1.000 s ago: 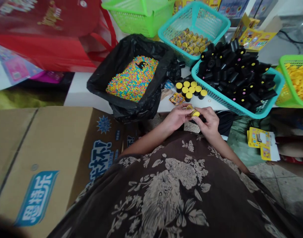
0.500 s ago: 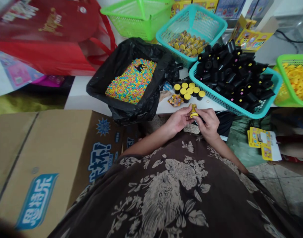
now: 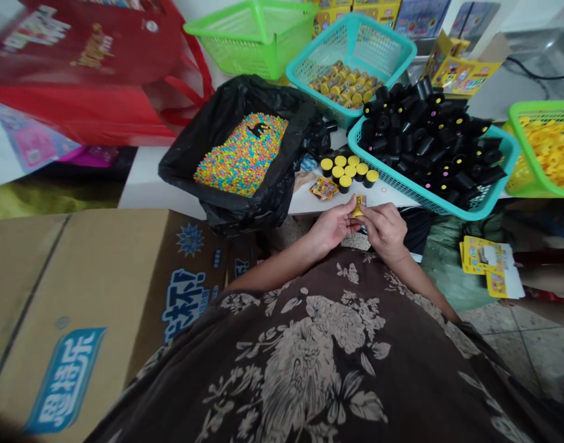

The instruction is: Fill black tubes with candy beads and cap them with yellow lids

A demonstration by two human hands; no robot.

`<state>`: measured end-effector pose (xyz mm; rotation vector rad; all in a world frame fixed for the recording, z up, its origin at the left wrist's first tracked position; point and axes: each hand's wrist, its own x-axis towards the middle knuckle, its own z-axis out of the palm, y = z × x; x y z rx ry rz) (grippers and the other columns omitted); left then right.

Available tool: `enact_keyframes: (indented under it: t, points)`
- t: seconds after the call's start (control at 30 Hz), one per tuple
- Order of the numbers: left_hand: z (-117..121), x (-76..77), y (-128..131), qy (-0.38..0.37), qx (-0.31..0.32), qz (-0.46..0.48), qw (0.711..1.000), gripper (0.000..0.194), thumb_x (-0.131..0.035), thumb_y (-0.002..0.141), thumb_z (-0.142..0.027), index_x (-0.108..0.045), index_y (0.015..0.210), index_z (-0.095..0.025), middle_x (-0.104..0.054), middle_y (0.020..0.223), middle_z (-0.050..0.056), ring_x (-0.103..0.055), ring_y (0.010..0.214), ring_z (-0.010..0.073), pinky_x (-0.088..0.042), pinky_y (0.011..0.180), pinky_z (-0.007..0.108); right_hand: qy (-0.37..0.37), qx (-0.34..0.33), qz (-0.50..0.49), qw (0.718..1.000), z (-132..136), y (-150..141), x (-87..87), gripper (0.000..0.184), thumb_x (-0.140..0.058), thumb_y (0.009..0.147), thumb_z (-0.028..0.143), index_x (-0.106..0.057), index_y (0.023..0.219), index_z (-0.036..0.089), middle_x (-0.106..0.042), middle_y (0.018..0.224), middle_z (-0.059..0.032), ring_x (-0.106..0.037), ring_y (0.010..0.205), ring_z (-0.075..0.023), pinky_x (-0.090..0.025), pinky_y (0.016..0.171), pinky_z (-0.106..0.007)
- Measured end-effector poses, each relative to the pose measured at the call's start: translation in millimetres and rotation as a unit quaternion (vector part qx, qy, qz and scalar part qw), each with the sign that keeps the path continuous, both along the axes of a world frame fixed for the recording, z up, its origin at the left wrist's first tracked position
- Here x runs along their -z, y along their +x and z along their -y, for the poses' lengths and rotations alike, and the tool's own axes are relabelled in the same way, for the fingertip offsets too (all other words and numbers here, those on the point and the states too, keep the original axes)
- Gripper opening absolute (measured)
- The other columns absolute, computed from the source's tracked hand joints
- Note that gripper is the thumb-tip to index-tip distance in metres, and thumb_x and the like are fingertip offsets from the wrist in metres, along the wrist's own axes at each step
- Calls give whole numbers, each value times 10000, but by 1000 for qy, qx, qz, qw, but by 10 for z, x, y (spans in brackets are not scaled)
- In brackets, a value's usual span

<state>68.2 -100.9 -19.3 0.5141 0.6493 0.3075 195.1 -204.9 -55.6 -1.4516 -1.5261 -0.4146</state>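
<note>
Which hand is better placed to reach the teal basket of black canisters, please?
Probably the right hand: it sits just below the teal basket's rim, while the left hand lies farther away.

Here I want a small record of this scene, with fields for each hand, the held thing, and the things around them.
Left hand: raised, fingers at the held thing.
Right hand: fingers at the same thing, from the other side.
Held thing: small yellow item, too small to identify.
Nearest: upright black tubes with yellow caps; small printed packets.
Around: teal basket of black tubes; black plastic bag of colourful candy beads.
Rest: cardboard box.
</note>
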Motion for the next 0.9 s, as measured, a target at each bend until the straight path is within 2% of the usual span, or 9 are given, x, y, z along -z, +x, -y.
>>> enact_keyframes:
  t: [0.1,0.23,0.37,0.47,0.6,0.67,0.73,0.8,0.9]
  points:
    - [-7,1,-2,24,13,8,1000,228,-855,806,-298,-675,779,-161,-680,766,19,-618,731,119,-499,782,289,13,2,-30,999,6,-8,-6,259,-667,989,196,-755,1209,301,-737,886,-25,-653,769,-192,-562,697,-368]
    - [20,-9,-6,35,25,11,999,238,-876,781,-294,-678,773,-161,-678,758,20,-622,731,122,-505,790,294,21,-32,-77,996,20,-34,-38,271,-663,986,176,-764,1200,308,-747,892,-15,-666,757,-179,-570,690,-353]
    - [5,-54,-2,49,17,-16,999,252,-879,767,-292,-661,762,-167,-678,731,15,-616,670,105,-500,699,257,1,-29,-100,995,46,-45,-69,212,-681,988,221,-769,1174,275,-747,884,-26,-679,762,-184,-578,697,-347]
    - [-155,-202,37,101,14,-65,993,256,-873,756,-305,-661,801,-168,-677,698,9,-596,572,92,-466,582,233,-27,-5,-113,993,39,10,-12,260,-693,988,284,-733,1241,240,-752,949,-56,-694,815,-209,-589,734,-367]
    - [-672,-634,207,255,-41,-101,961,317,-878,740,-315,-618,867,-188,-672,680,-14,-557,486,85,-418,503,227,-26,32,-50,998,-112,170,202,148,-659,1004,278,-742,1112,220,-742,927,-74,-685,857,-225,-577,771,-373]
    - [-1023,-885,365,349,-77,-117,927,333,-873,757,-335,-593,874,-198,-659,673,-26,-570,496,88,-416,515,221,-19,51,10,998,-217,230,317,95,-655,1002,240,-739,1029,207,-742,916,-83,-667,865,-225,-551,784,-369]
    - [-1390,-1080,577,430,-83,-157,885,346,-871,772,-355,-583,891,-205,-632,650,-34,-577,503,98,-412,535,223,-5,71,56,996,-298,257,411,60,-670,990,210,-728,998,197,-748,921,-84,-649,859,-220,-513,783,-365]
    - [-1741,-1176,833,490,-80,-212,842,340,-867,781,-335,-576,905,-209,-596,627,-42,-584,518,114,-421,564,238,14,84,82,993,-342,261,478,42,-680,985,195,-717,1005,195,-755,935,-76,-646,855,-210,-484,783,-358]
    - [-2200,-1148,1256,556,-66,-311,768,286,-841,799,-275,-596,929,-206,-612,684,-14,-664,661,178,-477,659,291,28,82,92,992,-354,256,540,68,-679,982,182,-707,1043,193,-758,943,-69,-657,868,-200,-470,800,-347]
